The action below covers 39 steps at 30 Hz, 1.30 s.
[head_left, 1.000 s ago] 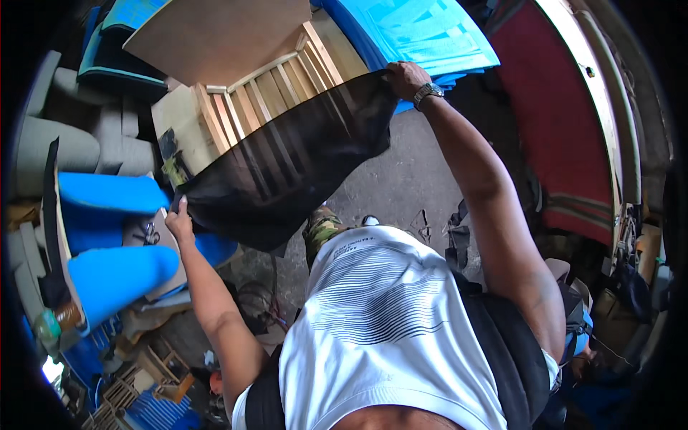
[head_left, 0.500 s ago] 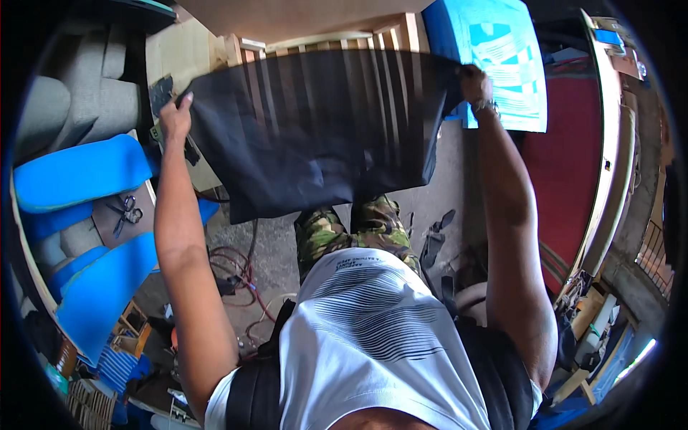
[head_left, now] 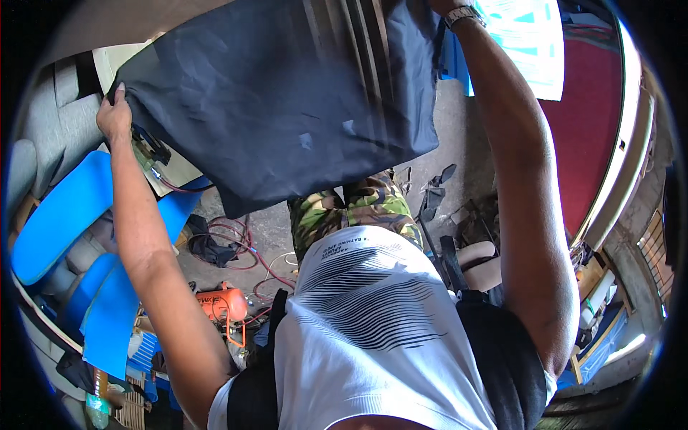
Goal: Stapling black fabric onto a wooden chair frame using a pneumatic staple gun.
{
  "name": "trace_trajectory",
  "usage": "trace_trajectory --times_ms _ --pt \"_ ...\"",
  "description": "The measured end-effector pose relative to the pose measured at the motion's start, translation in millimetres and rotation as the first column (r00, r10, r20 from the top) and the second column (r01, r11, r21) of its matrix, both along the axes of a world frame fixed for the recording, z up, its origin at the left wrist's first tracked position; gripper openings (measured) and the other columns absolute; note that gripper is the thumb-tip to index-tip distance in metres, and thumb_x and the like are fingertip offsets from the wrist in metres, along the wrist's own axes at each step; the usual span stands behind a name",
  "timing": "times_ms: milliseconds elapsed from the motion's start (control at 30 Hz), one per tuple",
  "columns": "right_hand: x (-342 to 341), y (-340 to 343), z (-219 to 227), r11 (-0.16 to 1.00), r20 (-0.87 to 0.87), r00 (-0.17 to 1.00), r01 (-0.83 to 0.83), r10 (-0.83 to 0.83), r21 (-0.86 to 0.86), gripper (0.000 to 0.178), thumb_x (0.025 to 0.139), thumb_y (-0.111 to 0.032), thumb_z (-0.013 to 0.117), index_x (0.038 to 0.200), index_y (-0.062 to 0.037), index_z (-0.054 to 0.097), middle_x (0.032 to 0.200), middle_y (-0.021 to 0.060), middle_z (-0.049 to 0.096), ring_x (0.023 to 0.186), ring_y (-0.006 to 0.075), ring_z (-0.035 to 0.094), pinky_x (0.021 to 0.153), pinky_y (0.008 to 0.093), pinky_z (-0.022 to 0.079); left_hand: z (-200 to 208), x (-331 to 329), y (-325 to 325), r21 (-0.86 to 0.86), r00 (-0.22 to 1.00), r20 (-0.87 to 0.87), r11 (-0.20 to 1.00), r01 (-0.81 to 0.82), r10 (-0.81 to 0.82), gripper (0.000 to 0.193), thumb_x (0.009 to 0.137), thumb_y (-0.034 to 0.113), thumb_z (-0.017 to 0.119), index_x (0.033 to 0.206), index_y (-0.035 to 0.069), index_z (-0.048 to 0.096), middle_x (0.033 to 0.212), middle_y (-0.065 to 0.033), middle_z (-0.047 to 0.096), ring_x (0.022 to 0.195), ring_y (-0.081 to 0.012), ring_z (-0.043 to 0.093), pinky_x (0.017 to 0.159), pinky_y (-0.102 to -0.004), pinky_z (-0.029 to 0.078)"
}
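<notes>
A thin black fabric sheet (head_left: 251,107) is stretched between my two hands in front of me, with its near edge hanging over my thighs. My left hand (head_left: 115,118) pinches the sheet's left corner, thumb on top. At the upper edge of the view, my right hand (head_left: 448,6) grips the right side; its fingers are mostly cut off by the frame. Through the sheet's right part, pale wooden slats (head_left: 365,54) show faintly. Two small light spots mark the cloth near its lower edge.
Blue foam pieces (head_left: 68,218) and grey cushions (head_left: 79,118) are piled at the left. An orange air compressor (head_left: 223,303) and red hose (head_left: 244,244) lie on the floor. A bright blue-and-white sheet (head_left: 527,46) and a red panel (head_left: 591,122) stand at the right.
Both hands have moved up and away from me, the left also leftward, carrying the black fabric over more of the wooden frame. The sheet now appears larger and tilted.
</notes>
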State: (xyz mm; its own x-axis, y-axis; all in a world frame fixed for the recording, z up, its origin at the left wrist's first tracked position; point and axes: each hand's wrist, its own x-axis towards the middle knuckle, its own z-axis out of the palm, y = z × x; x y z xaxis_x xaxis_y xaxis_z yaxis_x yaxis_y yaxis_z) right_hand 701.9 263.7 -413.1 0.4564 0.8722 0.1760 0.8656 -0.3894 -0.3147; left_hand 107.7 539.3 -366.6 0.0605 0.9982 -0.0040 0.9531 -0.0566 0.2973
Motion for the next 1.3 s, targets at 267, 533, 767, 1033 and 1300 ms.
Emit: trace_trajectory --times_ms 267,533,767,1033,1300 --pt "-49.0 -59.9 82.5 0.997 -0.242 0.970 -0.017 0.036 0.081 0.042 0.084 -0.027 0.072 0.123 -0.0143 0.062 0.107 0.0157 0.069 0.098 0.0331 0.066 0.086 0.0444 0.052 50.0 56.1 -95.8 0.245 0.959 0.248 0.967 0.073 -0.135 0.040 0.091 0.033 0.066 0.108 -0.002 0.068 0.101 -0.0230 0.070 0.093 -0.0397 0.067 0.083 -0.0446 0.052" --pt "-229.3 -137.6 89.1 0.899 -0.285 0.858 -0.437 0.427 0.032 0.057 0.076 -0.016 0.074 0.129 -0.0127 0.055 0.142 0.0164 0.047 0.134 0.0380 0.043 0.108 0.0533 0.036 38.3 99.8 -291.0 0.080 0.773 0.104 0.780 0.621 -0.626 0.061 0.079 0.022 0.076 0.132 0.007 0.051 0.147 -0.0213 0.039 0.139 -0.0412 0.034 0.112 -0.0540 0.029" --pt "-234.0 -151.5 4.8 0.726 -0.138 0.895 -0.427 0.424 -0.539 0.056 0.091 -0.017 0.052 0.146 -0.0152 0.041 0.159 0.0134 0.026 0.147 0.0327 0.023 0.113 0.0481 0.033 -27.0 106.7 -307.1 -0.189 0.891 -0.055 0.881 0.434 -0.451 0.070 0.084 0.033 0.072 0.140 0.003 0.044 0.154 -0.0196 0.029 0.144 -0.0446 0.022 0.117 -0.0536 0.021" --pt "-281.0 -135.8 108.1 0.797 -0.292 0.776 -0.600 0.559 -0.067 0.039 0.085 -0.012 0.063 0.124 -0.0064 0.057 0.131 0.0159 0.055 0.121 0.0359 0.051 0.094 0.0485 0.047 68.4 -15.4 -278.8 0.272 0.954 0.241 0.956 0.108 -0.177 0.031 0.087 0.015 0.064 0.114 0.003 0.058 0.123 -0.0164 0.057 0.111 -0.0374 0.055 0.095 -0.0482 0.043" --pt "-377.2 -285.9 107.0 0.754 -0.615 0.751 -0.542 0.239 -0.370 0.024 0.083 -0.008 0.063 0.106 -0.0036 0.063 0.100 0.0190 0.065 0.084 0.0438 0.062 0.072 0.0484 0.052 -53.5 -208.9 -118.0 -0.008 0.863 -0.059 0.865 -0.503 0.501 0.050 0.089 0.035 0.066 0.119 -0.001 0.048 0.121 -0.0209 0.054 0.116 -0.0379 0.053 0.097 -0.0477 0.046"
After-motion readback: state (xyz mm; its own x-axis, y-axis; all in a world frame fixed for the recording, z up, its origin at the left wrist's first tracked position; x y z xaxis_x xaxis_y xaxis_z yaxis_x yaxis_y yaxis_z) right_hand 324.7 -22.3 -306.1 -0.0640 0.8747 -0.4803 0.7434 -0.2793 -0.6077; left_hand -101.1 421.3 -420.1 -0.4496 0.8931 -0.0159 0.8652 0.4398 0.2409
